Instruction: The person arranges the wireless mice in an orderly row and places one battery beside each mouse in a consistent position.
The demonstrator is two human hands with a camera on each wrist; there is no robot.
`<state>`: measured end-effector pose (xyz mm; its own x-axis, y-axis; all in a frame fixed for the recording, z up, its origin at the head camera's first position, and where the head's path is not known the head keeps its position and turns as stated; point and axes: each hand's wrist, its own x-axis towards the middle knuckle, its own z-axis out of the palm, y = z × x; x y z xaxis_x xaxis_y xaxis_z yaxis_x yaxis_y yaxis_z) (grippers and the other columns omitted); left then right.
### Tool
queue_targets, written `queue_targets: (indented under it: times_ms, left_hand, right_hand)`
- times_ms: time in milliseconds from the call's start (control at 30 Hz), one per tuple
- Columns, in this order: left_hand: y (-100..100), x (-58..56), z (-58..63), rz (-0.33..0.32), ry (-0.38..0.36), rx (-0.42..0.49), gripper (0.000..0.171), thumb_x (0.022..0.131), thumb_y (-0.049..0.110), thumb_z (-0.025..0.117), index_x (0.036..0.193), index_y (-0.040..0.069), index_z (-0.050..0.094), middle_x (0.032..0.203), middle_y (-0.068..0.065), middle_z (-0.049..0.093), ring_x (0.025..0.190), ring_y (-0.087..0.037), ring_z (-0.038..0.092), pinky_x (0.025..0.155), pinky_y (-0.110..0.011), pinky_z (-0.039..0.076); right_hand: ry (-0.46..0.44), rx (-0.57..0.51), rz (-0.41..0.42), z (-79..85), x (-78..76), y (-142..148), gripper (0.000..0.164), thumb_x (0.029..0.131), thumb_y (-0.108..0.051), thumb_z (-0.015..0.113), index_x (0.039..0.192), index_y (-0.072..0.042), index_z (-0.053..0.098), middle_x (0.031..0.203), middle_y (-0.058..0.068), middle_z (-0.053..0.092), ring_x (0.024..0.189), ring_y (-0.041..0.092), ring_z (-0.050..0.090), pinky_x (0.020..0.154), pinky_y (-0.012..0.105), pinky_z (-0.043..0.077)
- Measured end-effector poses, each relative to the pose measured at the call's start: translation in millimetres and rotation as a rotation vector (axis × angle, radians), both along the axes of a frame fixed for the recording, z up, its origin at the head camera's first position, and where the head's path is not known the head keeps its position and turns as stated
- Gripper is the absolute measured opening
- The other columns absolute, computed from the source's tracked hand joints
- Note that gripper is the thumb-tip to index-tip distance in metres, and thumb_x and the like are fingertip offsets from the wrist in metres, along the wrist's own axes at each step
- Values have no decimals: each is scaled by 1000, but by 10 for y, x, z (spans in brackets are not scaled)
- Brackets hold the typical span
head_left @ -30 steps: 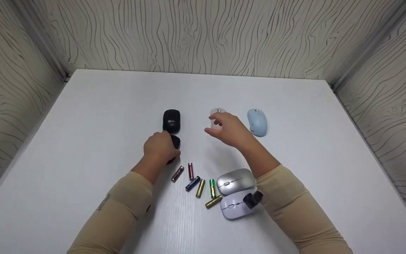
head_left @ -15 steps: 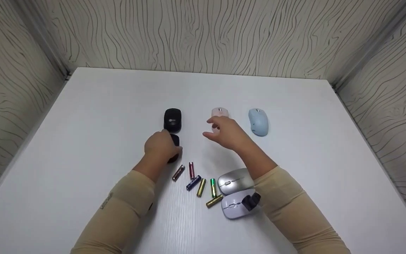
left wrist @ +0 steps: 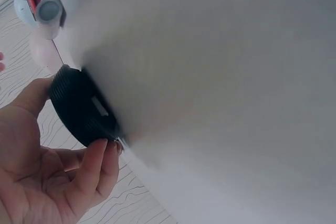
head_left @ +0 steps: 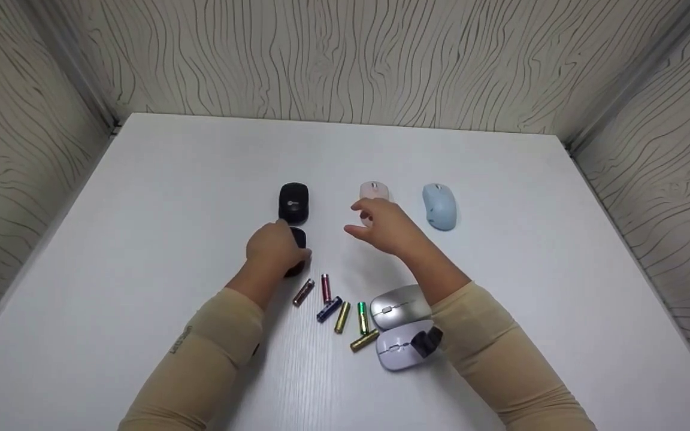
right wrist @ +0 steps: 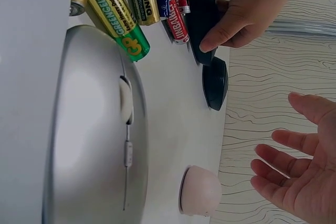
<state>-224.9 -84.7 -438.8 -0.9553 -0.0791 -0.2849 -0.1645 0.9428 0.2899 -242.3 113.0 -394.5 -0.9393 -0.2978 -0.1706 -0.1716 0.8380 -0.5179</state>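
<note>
My left hand (head_left: 273, 246) grips a black computer mouse (head_left: 299, 239) by its sides, thumb on one side and fingers on the other. In the left wrist view that mouse (left wrist: 84, 106) shows a ribbed side, low at the white table. Just beyond it stands a second black mouse (head_left: 293, 203) with a small logo. My right hand (head_left: 386, 226) hovers with fingers spread, holding nothing, and partly covers a pale pink mouse (head_left: 374, 190) in the head view. The right wrist view shows the palm (right wrist: 299, 171) apart from the pink mouse (right wrist: 201, 191).
A light blue mouse (head_left: 439, 206) lies at the right. Nearer, a silver mouse (head_left: 399, 306) and a white mouse (head_left: 402, 347) sit by my right forearm. Several loose batteries (head_left: 342, 317) in red, blue, gold and green are scattered between my forearms. Patterned walls (head_left: 333, 60) edge the table.
My right hand has drawn slightly nearer and lower, uncovering more of the pink mouse. The left hand keeps its grip on the black mouse, almost still.
</note>
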Motion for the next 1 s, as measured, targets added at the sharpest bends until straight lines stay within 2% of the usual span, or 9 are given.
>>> queue_targets:
  times_ms: [200,400,600,867,1000]
  left_hand:
    - [4,10,19,-5,6,-19,77,77,49,65,128,-5,45,113,-18,58,100,-27,55,85,-37,46]
    - [-23,2,89,-29,-1,-17,79,77,50,64,130,-5,43,115,-21,56,101,-29,55,82,-39,48]
    - [-45,-12,163,-42,49,-2,73,76,49,65,125,-2,47,111,-20,55,98,-30,55,78,-41,48]
    - [0,72,325,-107,103,12,76,78,50,64,130,-1,44,122,-22,48,109,-35,50,84,-44,46]
    - [27,111,348,-140,122,18,77,78,50,64,132,-1,43,127,-23,45,114,-36,47,88,-45,45]
  right_hand:
    - [-1,3,1,18,6,15,50,84,-36,64,127,-14,52,119,10,57,112,27,52,90,40,46]
    - [9,0,-1,25,-6,35,49,84,-36,64,126,-13,53,119,11,57,110,27,53,89,40,46]
    - [32,12,13,52,-1,105,50,84,-36,63,127,-12,52,120,13,57,111,29,52,89,42,46]
    - [37,0,23,102,70,275,50,84,-34,64,127,-11,51,119,14,56,110,30,51,88,44,46]
    - [50,-1,39,112,126,371,50,84,-33,64,127,-9,51,119,14,56,110,29,51,89,44,45]
